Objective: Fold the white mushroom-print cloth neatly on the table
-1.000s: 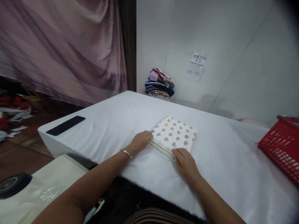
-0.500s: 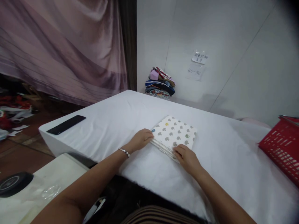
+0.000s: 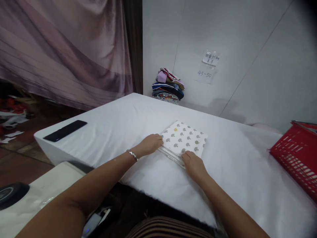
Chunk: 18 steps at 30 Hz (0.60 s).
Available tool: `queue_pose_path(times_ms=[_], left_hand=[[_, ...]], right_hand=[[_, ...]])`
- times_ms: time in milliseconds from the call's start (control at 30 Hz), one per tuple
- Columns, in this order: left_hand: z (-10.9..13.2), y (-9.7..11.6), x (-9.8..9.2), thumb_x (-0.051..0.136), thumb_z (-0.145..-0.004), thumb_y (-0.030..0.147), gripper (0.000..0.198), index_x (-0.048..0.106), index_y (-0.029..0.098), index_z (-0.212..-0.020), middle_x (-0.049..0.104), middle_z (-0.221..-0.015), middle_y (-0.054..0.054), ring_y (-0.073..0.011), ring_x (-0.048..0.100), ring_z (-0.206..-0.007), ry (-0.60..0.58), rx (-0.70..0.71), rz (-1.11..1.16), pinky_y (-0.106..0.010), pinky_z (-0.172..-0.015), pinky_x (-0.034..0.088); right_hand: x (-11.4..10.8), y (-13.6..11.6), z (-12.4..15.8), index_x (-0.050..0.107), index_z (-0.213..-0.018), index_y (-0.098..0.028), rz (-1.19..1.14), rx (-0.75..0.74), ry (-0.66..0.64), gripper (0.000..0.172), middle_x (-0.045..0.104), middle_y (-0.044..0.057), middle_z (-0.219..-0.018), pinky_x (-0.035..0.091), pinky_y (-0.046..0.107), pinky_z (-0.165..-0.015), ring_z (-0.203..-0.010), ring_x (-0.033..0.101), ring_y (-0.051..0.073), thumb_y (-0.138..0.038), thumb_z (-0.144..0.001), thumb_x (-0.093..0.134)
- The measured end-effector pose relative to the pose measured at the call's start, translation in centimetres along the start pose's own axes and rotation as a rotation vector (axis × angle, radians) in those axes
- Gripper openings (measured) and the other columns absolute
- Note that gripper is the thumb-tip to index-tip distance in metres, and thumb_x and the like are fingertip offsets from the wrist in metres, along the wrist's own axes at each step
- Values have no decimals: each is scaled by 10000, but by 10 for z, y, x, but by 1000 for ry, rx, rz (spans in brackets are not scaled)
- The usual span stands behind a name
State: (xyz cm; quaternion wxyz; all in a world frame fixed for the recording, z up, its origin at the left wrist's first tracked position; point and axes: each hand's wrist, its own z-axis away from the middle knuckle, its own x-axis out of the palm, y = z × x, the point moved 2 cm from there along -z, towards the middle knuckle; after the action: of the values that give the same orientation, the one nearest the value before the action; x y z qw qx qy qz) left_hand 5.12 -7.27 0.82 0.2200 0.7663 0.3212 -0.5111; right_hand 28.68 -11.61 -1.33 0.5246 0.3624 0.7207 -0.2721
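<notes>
A folded white cloth (image 3: 184,136) printed with grey mushroom shapes and a few coloured spots lies on the white-covered table (image 3: 119,122). Its layered folded edge faces me. My left hand (image 3: 151,143), with a silver bracelet at the wrist, pinches the left near corner of the cloth. At the right near corner, my right hand (image 3: 194,165) has its fingers closed over the edge. Both thumbs are partly hidden.
A stack of folded fabrics (image 3: 168,86) stands beyond the table's far edge by the wall. The red plastic basket (image 3: 297,155) is at the right. A flat black object (image 3: 65,130) lies on the left edge. Handwritten paper signs (image 3: 205,74) hang on the wall.
The view has shifted slightly. Both hands stay at the cloth's near corners, with the left fingers covering a little more of its corner; the cloth remains folded.
</notes>
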Motion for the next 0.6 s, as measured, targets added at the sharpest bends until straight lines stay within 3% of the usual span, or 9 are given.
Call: queue_pose_path(times_ms=[100,267,600], left_hand=[[0,4,2,358,-888,137,238,569,179,-786,563,-780,-37,-156,495,-756,-46,73,-68,-288,-692,379],[1,3,1,382,-850,89,196,546,175,-784,563,-796,-43,-168,494,-775,-35,63,-154,-304,-710,377],[20,3,6,418,-787,67,184,544,177,-865,584,-921,-58,-177,510,-866,26,-4,-117,-311,-755,425]], right_hand=[[2,2,2,563,-887,-209,-23,0,48,312,587,59,-866,391,276,-618,-784,518,194,6,-738,394],[-1,0,7,571,-930,-201,-42,7,133,318,595,63,-895,394,276,-662,-819,526,192,3,-766,390],[2,-6,11,584,-854,-207,34,-101,72,301,598,50,-851,360,283,-637,-749,500,187,-5,-757,384]])
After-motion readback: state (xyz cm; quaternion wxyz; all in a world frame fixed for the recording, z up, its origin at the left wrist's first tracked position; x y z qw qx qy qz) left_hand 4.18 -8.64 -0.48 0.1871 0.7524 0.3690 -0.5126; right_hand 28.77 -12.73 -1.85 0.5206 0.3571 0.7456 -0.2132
